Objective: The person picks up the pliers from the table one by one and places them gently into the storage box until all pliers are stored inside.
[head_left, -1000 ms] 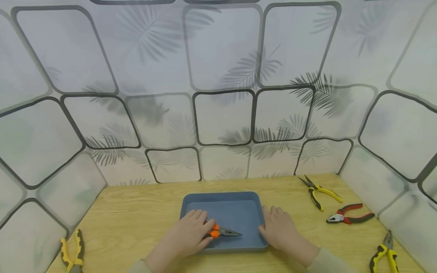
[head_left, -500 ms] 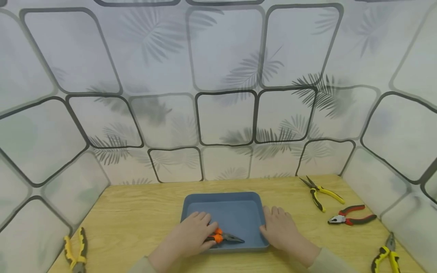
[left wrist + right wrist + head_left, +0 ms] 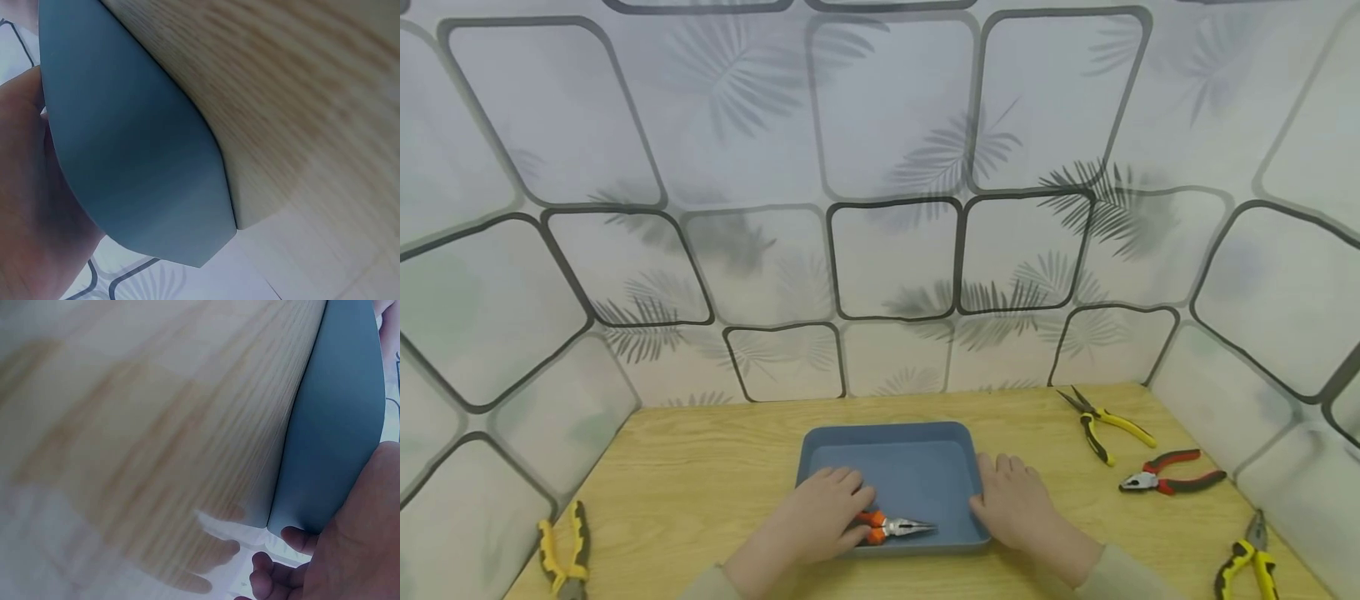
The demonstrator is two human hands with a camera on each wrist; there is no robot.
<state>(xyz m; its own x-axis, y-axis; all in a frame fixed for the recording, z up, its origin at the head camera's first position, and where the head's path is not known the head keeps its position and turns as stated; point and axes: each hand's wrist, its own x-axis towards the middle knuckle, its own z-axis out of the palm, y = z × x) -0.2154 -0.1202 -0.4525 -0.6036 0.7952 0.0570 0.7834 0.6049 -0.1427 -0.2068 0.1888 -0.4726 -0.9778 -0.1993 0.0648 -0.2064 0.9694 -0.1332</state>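
Orange-and-black handled needle-nose pliers (image 3: 898,527) lie low inside the blue tray (image 3: 906,462), jaws pointing right. My left hand (image 3: 823,518) reaches over the tray's left rim and grips the handles, mostly covering them. In the left wrist view the tray's outer wall (image 3: 137,150) hides the pliers and most of that hand. At the right rim, my right hand (image 3: 1018,504) holds the tray, thumb at the rim and fingers along the outside. The right wrist view shows its curled fingers (image 3: 300,540) by the tray's corner.
On the wooden table (image 3: 715,467), yellow-black long-nose pliers (image 3: 1097,421) and red-black combination pliers (image 3: 1168,472) lie to the right. Another yellow-black pair of pliers (image 3: 1251,550) is at the near right, and yellow pliers (image 3: 567,554) lie at the near left. Patterned walls (image 3: 895,258) enclose the table.
The needle-nose pliers have shifted toward the tray's near side, and their jaws now look shiny rather than dark. The left hand moved slightly with them; the right hand stays at the rim.
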